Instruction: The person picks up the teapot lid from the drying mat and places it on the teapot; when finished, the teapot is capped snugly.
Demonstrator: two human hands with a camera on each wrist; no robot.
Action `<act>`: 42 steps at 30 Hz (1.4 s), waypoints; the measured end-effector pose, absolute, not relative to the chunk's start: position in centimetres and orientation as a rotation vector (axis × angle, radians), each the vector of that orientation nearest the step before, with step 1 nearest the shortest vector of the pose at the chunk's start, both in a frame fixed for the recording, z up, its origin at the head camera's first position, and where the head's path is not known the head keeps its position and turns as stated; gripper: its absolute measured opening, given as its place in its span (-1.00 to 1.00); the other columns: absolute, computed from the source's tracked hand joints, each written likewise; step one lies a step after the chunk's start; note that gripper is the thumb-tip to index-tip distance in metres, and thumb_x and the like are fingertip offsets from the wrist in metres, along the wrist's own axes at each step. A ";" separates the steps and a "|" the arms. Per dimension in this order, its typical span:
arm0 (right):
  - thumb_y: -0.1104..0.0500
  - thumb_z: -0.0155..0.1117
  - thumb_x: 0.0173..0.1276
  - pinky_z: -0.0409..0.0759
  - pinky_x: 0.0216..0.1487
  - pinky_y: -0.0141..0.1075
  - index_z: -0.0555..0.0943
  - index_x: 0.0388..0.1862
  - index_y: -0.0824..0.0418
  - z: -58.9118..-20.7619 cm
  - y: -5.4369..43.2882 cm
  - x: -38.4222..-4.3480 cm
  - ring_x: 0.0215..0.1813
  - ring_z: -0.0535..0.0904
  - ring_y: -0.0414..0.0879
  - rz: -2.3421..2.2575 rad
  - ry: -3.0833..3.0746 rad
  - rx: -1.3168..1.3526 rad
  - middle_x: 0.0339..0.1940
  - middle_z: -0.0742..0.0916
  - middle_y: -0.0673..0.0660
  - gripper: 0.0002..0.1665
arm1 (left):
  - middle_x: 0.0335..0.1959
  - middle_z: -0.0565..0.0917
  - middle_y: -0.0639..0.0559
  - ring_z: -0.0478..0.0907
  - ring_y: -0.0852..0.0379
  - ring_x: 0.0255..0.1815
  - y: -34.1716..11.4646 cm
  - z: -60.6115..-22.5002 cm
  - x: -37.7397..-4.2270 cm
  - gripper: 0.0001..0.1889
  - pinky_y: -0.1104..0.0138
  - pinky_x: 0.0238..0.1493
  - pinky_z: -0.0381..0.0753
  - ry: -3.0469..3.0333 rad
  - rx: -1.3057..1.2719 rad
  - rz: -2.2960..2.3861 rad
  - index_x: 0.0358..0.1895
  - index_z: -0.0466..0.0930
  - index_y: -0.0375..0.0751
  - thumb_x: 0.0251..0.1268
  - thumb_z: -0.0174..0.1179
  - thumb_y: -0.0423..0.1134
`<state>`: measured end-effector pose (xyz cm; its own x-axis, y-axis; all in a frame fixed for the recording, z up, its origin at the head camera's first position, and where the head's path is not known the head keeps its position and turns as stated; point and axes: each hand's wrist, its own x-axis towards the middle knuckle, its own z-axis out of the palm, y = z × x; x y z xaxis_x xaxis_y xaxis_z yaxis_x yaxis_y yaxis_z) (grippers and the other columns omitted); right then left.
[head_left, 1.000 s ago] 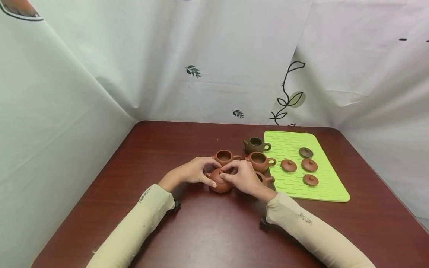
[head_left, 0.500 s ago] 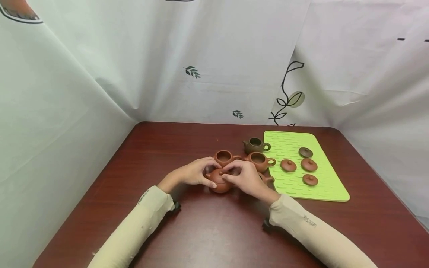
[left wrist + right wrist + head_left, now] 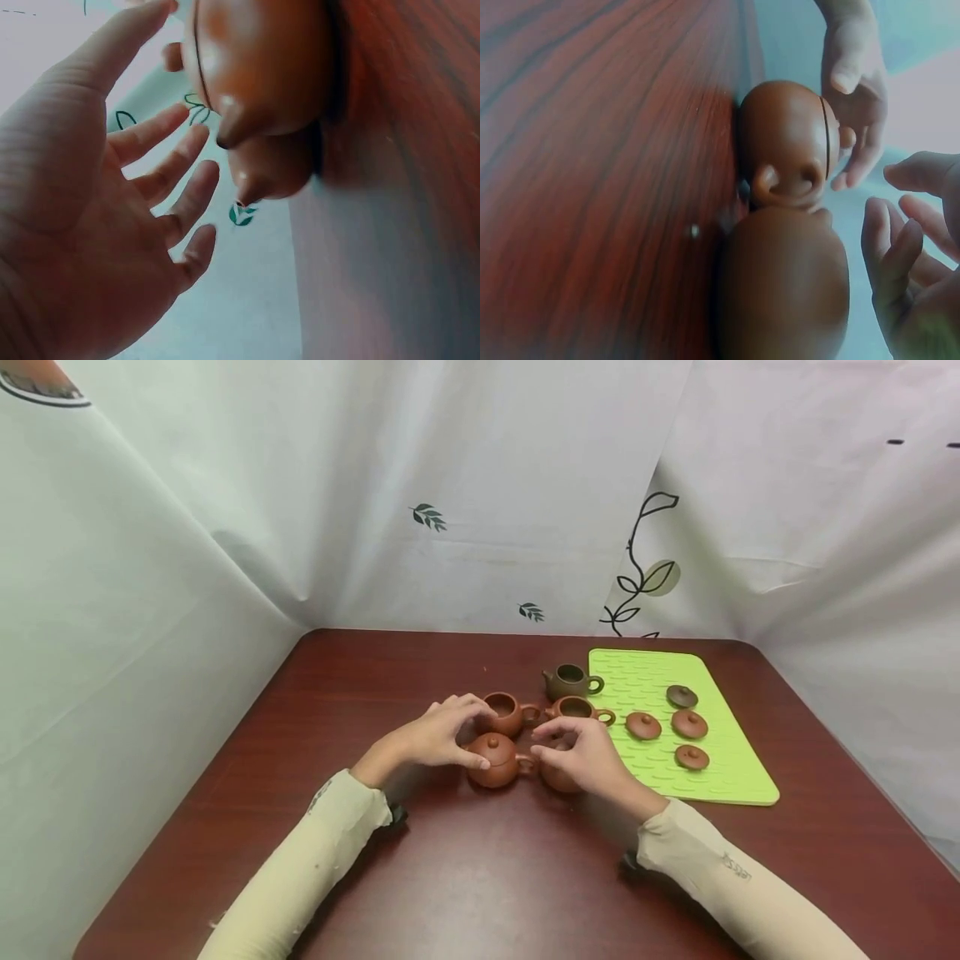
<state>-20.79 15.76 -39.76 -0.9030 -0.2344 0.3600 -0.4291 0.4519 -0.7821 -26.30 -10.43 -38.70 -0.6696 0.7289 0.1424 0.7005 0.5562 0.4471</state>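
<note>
A reddish-brown clay teapot (image 3: 491, 770) stands upright on the table, its knobbed lid seated on top. My left hand (image 3: 427, 737) arches beside its spout with spread fingers; in the left wrist view those fingers (image 3: 176, 165) stand clear of the teapot's body. My right hand (image 3: 592, 758) hovers over a second reddish-brown teapot (image 3: 558, 778), partly hiding it. Loosely bent and holding nothing, the right fingers (image 3: 889, 247) are apart from both pots in the right wrist view. Two more reddish teapots, one at the back (image 3: 504, 720) and one further right (image 3: 573, 708), stand lidless.
Behind them is a dark brown lidless teapot (image 3: 570, 681). A lime-green ribbed mat (image 3: 720, 781) lies at the right, bearing a dark lid (image 3: 682, 697) and three reddish lids (image 3: 643, 726). White printed cloth (image 3: 480, 568) hangs around the dark red table (image 3: 465, 877).
The right hand has let go of the lid knob and moved right, over the neighbouring teapot. My left hand has loosened slightly around the lidded teapot, which has stayed in place.
</note>
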 end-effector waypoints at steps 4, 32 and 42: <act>0.35 0.51 0.14 0.59 -0.39 -0.38 0.76 -0.19 0.32 -39.8 16.8 -20.5 -0.43 0.69 -0.18 1.462 -2.515 0.578 -0.31 0.79 0.17 -0.77 | 0.25 0.49 0.05 0.39 0.02 0.20 -9.3 -38.4 -25.7 -0.32 0.02 0.08 0.29 2.802 1.268 0.720 0.29 0.49 -0.09 0.13 0.41 0.13; 0.29 0.55 0.12 0.40 -0.65 -0.38 0.78 -0.18 0.25 -38.6 26.1 -17.3 -0.59 0.56 -0.26 1.210 -2.495 0.348 -0.46 0.73 -0.05 -0.75 | 0.22 0.58 0.23 0.48 0.08 0.20 -2.3 -37.2 -22.9 -0.31 0.09 0.01 0.42 2.960 1.130 0.446 0.26 0.55 0.18 0.08 0.30 0.39; 0.23 0.53 0.17 0.25 -0.72 -0.32 0.77 -0.10 0.29 -38.5 28.0 -16.6 -0.73 0.30 -0.30 1.218 -2.523 0.260 -0.80 0.48 -0.10 -0.70 | 0.11 0.64 0.25 0.55 0.17 0.07 -0.8 -38.0 -23.0 -0.34 0.14 -0.15 0.40 3.019 1.169 0.380 0.17 0.61 0.23 -0.01 0.34 0.42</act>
